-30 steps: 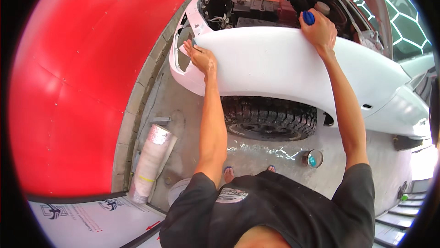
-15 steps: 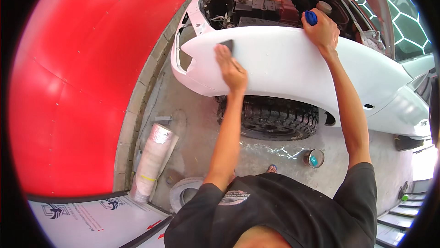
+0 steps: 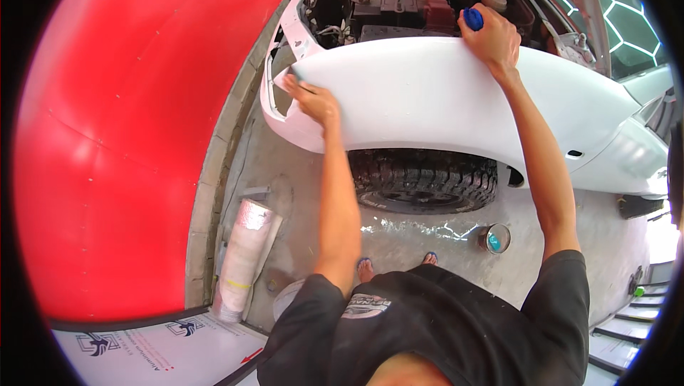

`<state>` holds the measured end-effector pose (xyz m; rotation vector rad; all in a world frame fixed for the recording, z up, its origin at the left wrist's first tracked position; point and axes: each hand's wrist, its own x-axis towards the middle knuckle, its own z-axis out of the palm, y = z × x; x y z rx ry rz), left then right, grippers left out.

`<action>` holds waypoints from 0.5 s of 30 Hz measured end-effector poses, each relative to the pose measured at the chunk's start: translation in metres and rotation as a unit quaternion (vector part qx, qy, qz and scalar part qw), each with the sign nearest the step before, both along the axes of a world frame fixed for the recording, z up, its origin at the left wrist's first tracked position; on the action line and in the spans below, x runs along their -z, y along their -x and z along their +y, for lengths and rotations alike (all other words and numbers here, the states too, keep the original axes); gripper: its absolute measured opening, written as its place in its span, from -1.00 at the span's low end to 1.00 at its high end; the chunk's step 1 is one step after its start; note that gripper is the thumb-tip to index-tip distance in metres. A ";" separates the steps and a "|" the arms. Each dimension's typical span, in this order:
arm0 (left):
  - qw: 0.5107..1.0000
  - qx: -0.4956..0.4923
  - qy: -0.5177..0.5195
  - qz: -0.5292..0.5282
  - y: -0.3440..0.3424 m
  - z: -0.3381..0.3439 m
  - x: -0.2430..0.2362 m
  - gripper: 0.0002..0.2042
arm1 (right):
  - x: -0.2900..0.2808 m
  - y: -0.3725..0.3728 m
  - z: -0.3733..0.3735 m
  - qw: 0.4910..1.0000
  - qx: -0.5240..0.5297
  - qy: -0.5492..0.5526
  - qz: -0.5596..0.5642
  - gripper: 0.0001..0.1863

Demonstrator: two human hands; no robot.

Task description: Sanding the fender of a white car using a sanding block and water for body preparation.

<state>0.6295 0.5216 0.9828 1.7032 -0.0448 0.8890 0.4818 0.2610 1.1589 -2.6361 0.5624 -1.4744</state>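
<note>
My left hand (image 3: 312, 99), slightly motion-blurred, is at the front corner of the white fender (image 3: 413, 94), its fingers pressed over a small dark pad (image 3: 295, 72) that is mostly hidden. My right hand (image 3: 497, 40) is at the fender's upper edge, wrapped round a blue object (image 3: 472, 19), beside the open engine bay, where a battery (image 3: 392, 8) and a pale round reservoir cap (image 3: 494, 1) show. Below the fender is a black tyre (image 3: 424, 183).
A red wall panel (image 3: 114, 136) fills the left, edged by a block kerb (image 3: 208, 211). A foil-like roll (image 3: 242, 258) lies at lower left. A round container (image 3: 496, 233) with teal inside stands by the tyre. My feet (image 3: 365, 269) show in sandals.
My left hand moved rightward along the fender with the dark pad, then back left to the front corner. My right hand keeps hold of the blue object at the upper edge.
</note>
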 end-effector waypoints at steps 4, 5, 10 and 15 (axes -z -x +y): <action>0.982 0.006 -0.146 -0.123 0.030 -0.012 0.021 -0.55 | 0.000 0.000 0.001 1.000 -0.011 -0.007 0.005 -0.78; 0.988 0.015 -0.121 -0.091 0.025 -0.009 0.020 -0.54 | 0.000 0.000 0.002 1.000 -0.011 -0.007 0.002 -0.78; 0.999 -0.013 -0.046 -0.019 0.002 0.007 0.012 -0.52 | -0.002 0.002 0.003 1.000 -0.003 -0.014 0.016 -0.77; 0.984 0.029 -0.161 -0.068 0.024 0.005 0.029 -0.53 | -0.001 0.001 0.003 1.000 -0.002 0.002 -0.008 -0.75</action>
